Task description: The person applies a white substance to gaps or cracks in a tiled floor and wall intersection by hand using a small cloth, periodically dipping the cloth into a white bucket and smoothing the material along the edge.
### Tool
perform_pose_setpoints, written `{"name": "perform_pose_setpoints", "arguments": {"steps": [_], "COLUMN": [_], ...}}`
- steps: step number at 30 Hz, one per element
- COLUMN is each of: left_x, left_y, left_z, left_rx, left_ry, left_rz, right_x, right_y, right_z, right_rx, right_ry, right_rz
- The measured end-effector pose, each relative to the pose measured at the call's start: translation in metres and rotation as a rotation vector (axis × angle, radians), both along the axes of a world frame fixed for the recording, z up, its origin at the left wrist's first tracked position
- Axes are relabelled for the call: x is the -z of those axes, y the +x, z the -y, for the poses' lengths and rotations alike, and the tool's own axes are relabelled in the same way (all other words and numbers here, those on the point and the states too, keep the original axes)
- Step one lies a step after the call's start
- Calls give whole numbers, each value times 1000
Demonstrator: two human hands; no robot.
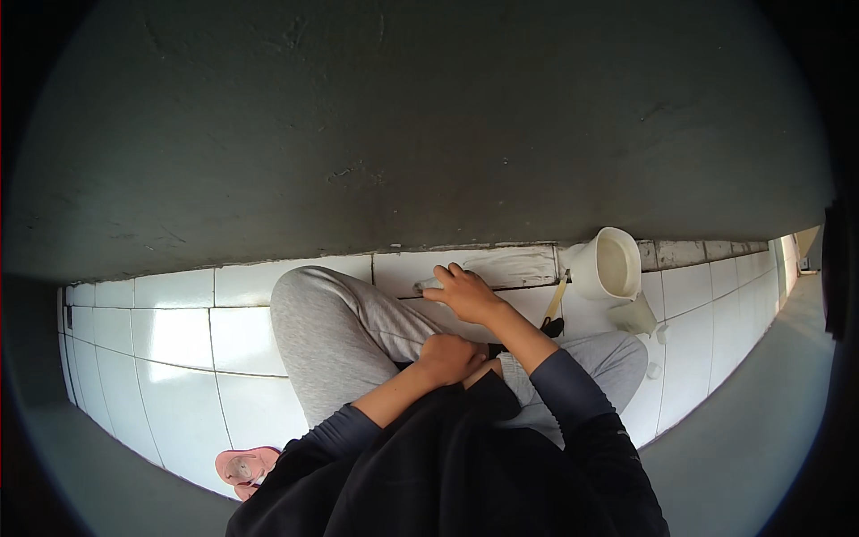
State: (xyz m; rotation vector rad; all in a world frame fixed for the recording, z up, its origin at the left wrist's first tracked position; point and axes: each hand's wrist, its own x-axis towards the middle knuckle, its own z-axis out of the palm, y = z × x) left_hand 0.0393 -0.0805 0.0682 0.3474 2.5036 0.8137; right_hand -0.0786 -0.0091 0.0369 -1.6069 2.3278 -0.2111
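My right hand (463,295) is closed and low over the white tiles at the foot of the dark wall. A small greyish thing (426,286) shows under its fingertips, too hidden to name. Just beyond the hand, a tile with grey smears (514,267) borders the wall. My left hand (447,360) rests in my lap by my crossed legs, its fingers curled in; whatever they might hold is hidden. To the right of my hands stands a white plastic container (586,270) with pale contents. Beside it lies a thin tool with a yellowish handle (555,301).
The dark wall (429,134) rises right in front of me. A greenish-grey scrap (633,315) lies by the container, with small whitish bits near it. A pink slipper (249,465) is at the lower left. The tiled floor (174,336) ends at a curved-looking edge.
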Motion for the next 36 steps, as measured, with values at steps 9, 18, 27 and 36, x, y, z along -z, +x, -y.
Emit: {"name": "perform_pose_setpoints", "arguments": {"steps": [9,18,27,36], "left_x": [-7,1,0,0], "left_y": [-1,-1,-1,-4], "left_z": [-2,-2,-2,-2], "left_rx": [-16,-6,-3,22], "left_ry": [28,1,31,-72], "left_rz": [-14,-12,-28,46], "right_x": [-14,-5,-15,6], "right_y": [-40,3,-35,11], "right_z": [-106,-2,-88,24], "right_rx": [111,-6,85,-31], "right_ry": [130,-42,136,-72], "right_rz": [-128,-78,-147,-92]}}
